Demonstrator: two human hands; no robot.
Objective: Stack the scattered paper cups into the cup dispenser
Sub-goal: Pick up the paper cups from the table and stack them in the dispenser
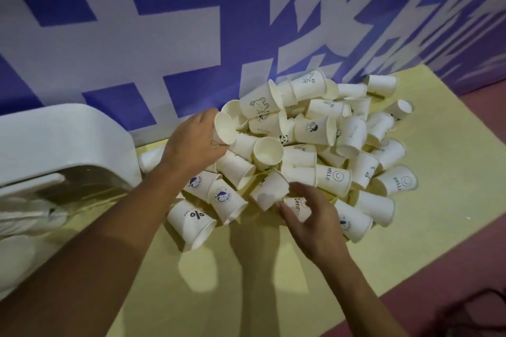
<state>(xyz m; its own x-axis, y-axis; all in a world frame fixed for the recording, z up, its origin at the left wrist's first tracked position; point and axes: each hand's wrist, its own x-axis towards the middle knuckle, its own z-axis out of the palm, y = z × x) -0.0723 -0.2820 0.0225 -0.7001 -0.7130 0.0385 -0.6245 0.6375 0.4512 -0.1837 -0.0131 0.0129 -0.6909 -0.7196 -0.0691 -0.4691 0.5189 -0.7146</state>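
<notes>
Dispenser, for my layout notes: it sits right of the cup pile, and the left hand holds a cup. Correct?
No. The head view shows the dispenser left of the cup pile, not right. The left hand does hold a cup.

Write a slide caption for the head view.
Left hand grips a paper cup; right hand pinches the Bear cup in the heap.

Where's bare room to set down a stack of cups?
Bare mat lies on the near side of the pile, and in the right strip between the HELLO cup and the red floor. Crowded: the pile against the wall and the gap by the dispenser.
</notes>
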